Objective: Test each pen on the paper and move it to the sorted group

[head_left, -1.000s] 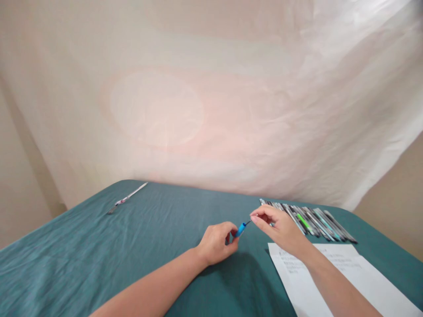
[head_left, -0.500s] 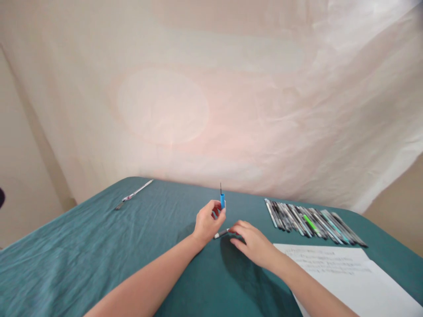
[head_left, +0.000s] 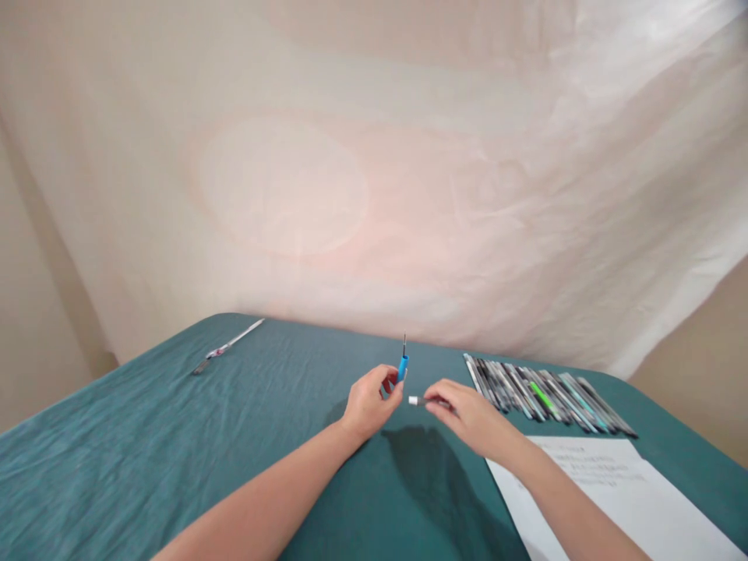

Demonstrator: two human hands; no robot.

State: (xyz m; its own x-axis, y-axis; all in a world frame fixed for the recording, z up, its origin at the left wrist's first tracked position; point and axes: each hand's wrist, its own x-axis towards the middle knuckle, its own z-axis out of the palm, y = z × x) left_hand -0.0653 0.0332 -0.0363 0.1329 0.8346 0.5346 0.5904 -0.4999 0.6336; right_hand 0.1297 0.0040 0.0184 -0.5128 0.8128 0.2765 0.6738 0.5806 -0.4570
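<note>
My left hand (head_left: 369,401) is closed around a small blue pen part (head_left: 403,365) with a thin dark tip that points upward. My right hand (head_left: 471,417) is just to its right, pinching a dark pen barrel (head_left: 421,401) whose white end faces the left hand. The two pieces are a short gap apart above the teal tablecloth (head_left: 175,452). Both forearms reach in from the bottom of the view.
A row of several pens (head_left: 543,397) lies at the right rear of the table. A white sheet of paper (head_left: 619,491) with writing sits at the front right. One lone pen (head_left: 227,346) lies at the far left corner. A pale cloth backdrop (head_left: 374,171) hangs behind.
My left hand turned the blue part upright. My right hand went down to the cloth, picked up the dark barrel and lifted it towards the left hand.
</note>
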